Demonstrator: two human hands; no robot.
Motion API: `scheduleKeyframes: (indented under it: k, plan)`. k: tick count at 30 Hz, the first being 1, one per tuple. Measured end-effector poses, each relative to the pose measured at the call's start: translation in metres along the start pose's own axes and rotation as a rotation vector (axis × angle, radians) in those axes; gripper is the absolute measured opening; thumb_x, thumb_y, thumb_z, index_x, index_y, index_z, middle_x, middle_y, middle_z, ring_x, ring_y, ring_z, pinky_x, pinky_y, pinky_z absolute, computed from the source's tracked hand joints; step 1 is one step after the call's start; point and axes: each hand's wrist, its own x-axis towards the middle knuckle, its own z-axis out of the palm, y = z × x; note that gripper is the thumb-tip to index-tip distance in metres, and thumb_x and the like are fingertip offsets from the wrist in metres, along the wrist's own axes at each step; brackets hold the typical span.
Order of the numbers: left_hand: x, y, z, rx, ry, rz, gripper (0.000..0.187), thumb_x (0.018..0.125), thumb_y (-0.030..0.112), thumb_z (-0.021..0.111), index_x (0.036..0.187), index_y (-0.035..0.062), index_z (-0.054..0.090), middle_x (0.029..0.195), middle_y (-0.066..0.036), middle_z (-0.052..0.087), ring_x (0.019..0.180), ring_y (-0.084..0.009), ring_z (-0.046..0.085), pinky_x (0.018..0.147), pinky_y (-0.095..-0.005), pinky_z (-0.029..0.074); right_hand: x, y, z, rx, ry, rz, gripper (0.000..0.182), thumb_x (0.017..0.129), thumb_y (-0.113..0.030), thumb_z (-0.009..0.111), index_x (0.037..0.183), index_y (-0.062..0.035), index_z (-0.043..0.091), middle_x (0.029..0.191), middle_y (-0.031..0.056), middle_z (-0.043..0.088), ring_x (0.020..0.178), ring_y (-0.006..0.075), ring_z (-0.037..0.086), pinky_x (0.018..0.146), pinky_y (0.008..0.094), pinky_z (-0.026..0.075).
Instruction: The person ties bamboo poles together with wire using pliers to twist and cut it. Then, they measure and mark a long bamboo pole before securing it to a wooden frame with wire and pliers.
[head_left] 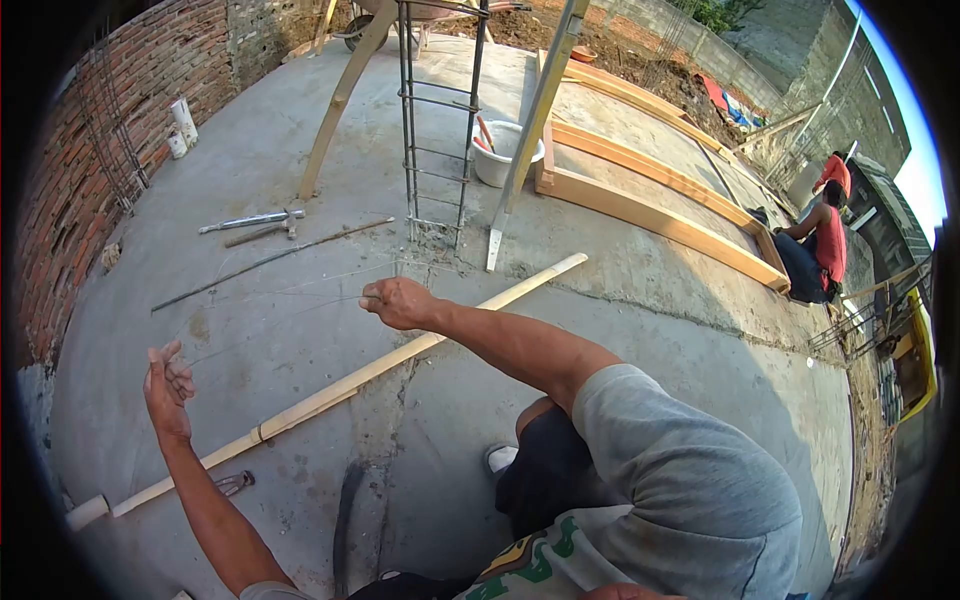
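My right hand (398, 302) is closed, its fingertips pinching a thin string (290, 318). From there the string stretches left and down to my left hand (170, 387), where the curled fingers seem to hold its other part. More loose, faint strands curve above the floor between the hands. Below them, a long pale wooden strip (345, 385) lies diagonally across the concrete, with a dark band around it. A hammer (262, 235) and a metal bar-like tool (245, 221) lie beyond my hands, near a thin steel rod (275, 264).
A rebar column (440, 150) rises ahead, beside a slanted wooden prop (535, 125) and a white bucket (506, 155). Long timber frames (650, 205) lie to the right. A person in red (828, 245) sits beyond them. A brick wall (75, 200) borders the left.
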Motion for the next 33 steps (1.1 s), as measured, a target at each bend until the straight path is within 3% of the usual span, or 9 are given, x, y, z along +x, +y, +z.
scheduleKeyframes:
  k: [2,5,8,11,14,20,27,30,33]
  plan:
    - [-0.002,-0.002,-0.004,-0.193,0.024,0.033,0.058,0.092,0.053,0.048,0.123,0.0049,0.058,0.084,-0.002,0.061,0.067,-0.0056,0.051,0.057,-0.0183,0.038,0.006,-0.005,-0.005,0.075,0.059,0.029,0.036,0.095,-0.034,0.044,0.095,-0.0029,0.061,0.095,0.0208,0.064,0.092,0.0394,0.060,0.082,0.0466,0.047]
    - [-0.005,-0.010,-0.001,0.250,0.075,-0.029,0.063,0.089,0.057,0.050,0.124,0.0046,0.058,0.097,-0.006,0.062,0.080,-0.0085,0.054,0.066,-0.0224,0.041,-0.002,-0.031,-0.017,0.344,0.008,0.156,0.037,0.096,-0.034,0.042,0.089,-0.0018,0.060,0.088,0.0215,0.064,0.086,0.0383,0.061,0.077,0.0471,0.047]
    - [-0.003,-0.023,0.025,0.471,-0.179,-0.123,0.065,0.086,0.056,0.056,0.125,0.0052,0.057,0.101,-0.007,0.064,0.088,-0.0122,0.056,0.072,-0.0250,0.043,0.005,-0.036,0.010,0.160,0.048,0.082,0.034,0.095,-0.032,0.043,0.093,-0.0032,0.061,0.082,0.0212,0.065,0.081,0.0377,0.063,0.074,0.0472,0.049]
    - [-0.017,-0.016,0.090,0.585,-0.423,-0.049,0.065,0.086,0.053,0.057,0.123,0.0005,0.058,0.105,-0.009,0.064,0.091,-0.0176,0.058,0.077,-0.0290,0.045,-0.008,-0.065,0.022,0.043,0.046,-0.106,0.032,0.096,-0.031,0.044,0.100,-0.0041,0.060,0.083,0.0210,0.066,0.083,0.0398,0.063,0.074,0.0493,0.048]
    - [-0.022,-0.031,0.139,0.518,-0.535,0.160,0.053,0.088,0.043,0.060,0.115,-0.0021,0.062,0.102,-0.010,0.065,0.091,-0.0175,0.058,0.077,-0.0293,0.045,-0.020,-0.079,0.034,-0.013,-0.020,-0.162,0.030,0.093,-0.028,0.048,0.096,-0.0012,0.061,0.079,0.0219,0.065,0.079,0.0398,0.064,0.072,0.0487,0.049]
    - [-0.037,-0.014,0.176,0.529,-0.512,0.269,0.032,0.092,0.026,0.057,0.093,-0.0054,0.065,0.080,-0.008,0.065,0.076,-0.0143,0.059,0.066,-0.0291,0.045,-0.026,-0.075,0.035,-0.038,-0.027,-0.166,0.028,0.089,-0.025,0.053,0.087,0.0012,0.062,0.074,0.0223,0.064,0.073,0.0391,0.064,0.069,0.0475,0.050]
    - [-0.030,-0.027,0.179,0.425,-0.381,0.174,0.029,0.092,0.026,0.056,0.090,-0.0015,0.064,0.074,-0.005,0.062,0.065,-0.0119,0.058,0.056,-0.0260,0.044,-0.029,-0.071,0.029,-0.079,-0.034,-0.099,0.030,0.088,-0.029,0.054,0.089,-0.0015,0.067,0.084,0.0208,0.067,0.082,0.0355,0.066,0.074,0.0451,0.051]
    - [-0.025,-0.031,0.171,0.425,-0.350,0.174,0.030,0.093,0.029,0.055,0.090,0.0003,0.064,0.075,-0.004,0.061,0.063,-0.0109,0.058,0.055,-0.0247,0.044,-0.020,-0.055,0.039,-0.105,-0.172,-0.042,0.034,0.091,-0.032,0.051,0.092,-0.0029,0.067,0.089,0.0187,0.067,0.087,0.0346,0.065,0.077,0.0448,0.050]
    - [-0.020,-0.028,0.162,0.395,-0.319,0.149,0.032,0.094,0.032,0.055,0.092,0.0014,0.063,0.077,-0.003,0.061,0.064,-0.0107,0.057,0.056,-0.0240,0.044,-0.007,-0.033,0.054,-0.144,-0.206,-0.157,0.038,0.092,-0.036,0.048,0.094,-0.0029,0.067,0.091,0.0189,0.067,0.090,0.0365,0.064,0.080,0.0451,0.049]
